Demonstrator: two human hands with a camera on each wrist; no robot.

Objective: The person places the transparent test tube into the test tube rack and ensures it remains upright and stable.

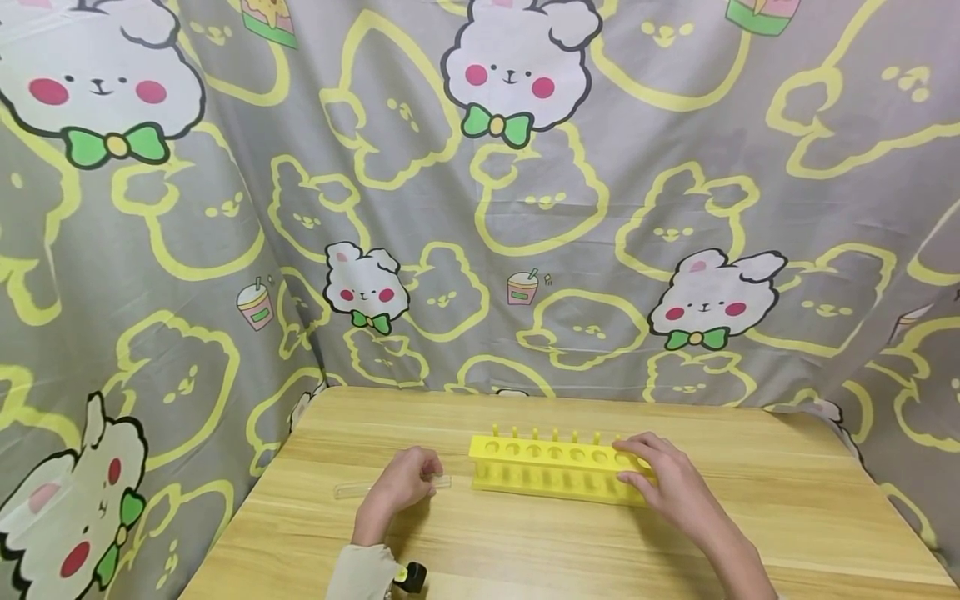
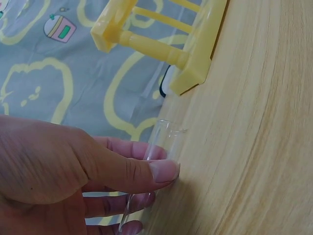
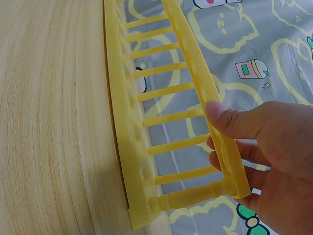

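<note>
A yellow test tube rack point(image 1: 555, 467) stands upright on the table, with a row of round holes and short pegs along its back. My right hand point(image 1: 667, 475) grips its right end; in the right wrist view the thumb lies on the top bar point(image 3: 203, 83) and the fingers curl beneath it. To the left of the rack, my left hand point(image 1: 405, 482) pinches a clear glass test tube point(image 1: 351, 490) between thumb and fingers. The tube point(image 2: 161, 139) lies nearly level, its open rim pointing towards the rack. No tube shows in the rack's holes.
The wood-grain table point(image 1: 525, 550) ends at a grey curtain point(image 1: 450, 208) printed with rabbits, which hangs behind it and at both sides. A black item point(image 1: 412, 577) sits at the left wrist by the sleeve point(image 1: 363, 571).
</note>
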